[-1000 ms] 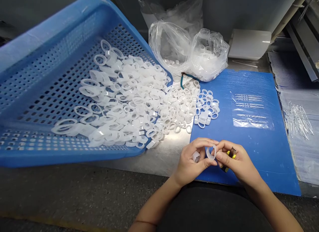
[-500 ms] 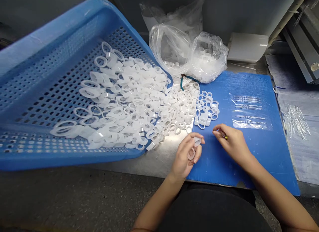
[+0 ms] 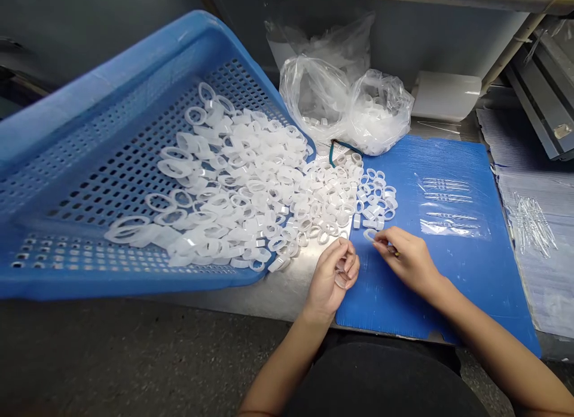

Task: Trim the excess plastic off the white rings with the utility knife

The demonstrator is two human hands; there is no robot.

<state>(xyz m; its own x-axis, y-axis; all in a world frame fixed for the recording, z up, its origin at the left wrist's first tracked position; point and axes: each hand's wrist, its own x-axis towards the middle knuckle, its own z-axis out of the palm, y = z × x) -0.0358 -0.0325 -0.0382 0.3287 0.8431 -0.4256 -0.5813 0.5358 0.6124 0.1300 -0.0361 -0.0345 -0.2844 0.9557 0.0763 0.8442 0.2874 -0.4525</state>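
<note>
My left hand [image 3: 330,276] is closed around a translucent white plastic ring [image 3: 341,280], near the front left edge of the blue sheet [image 3: 403,303]. My right hand [image 3: 410,258] pinches another white ring [image 3: 370,235] at its fingertips, just above the sheet. A small thin object with a yellowish bit [image 3: 394,251] is tucked in the right fingers; its kind is hidden. Beyond the fingertips lies a cluster of small rings [image 3: 376,193] on the sheet. Left of it, a bigger heap of rings [image 3: 329,196] spills from the tilted blue basket [image 3: 134,284].
Clear plastic bags [image 3: 381,115] with white pieces stand behind the heap, near a dark green-handled tool [image 3: 345,145]. Slim clear pieces [image 3: 448,199] lie in a bag on the sheet; several more [image 3: 531,223] rest at right. A white roll [image 3: 446,95] sits behind.
A ring from my left fingertips is now at my right fingertips, which moved left toward the small cluster. My left fingers have closed more. The view has tilted slightly.
</note>
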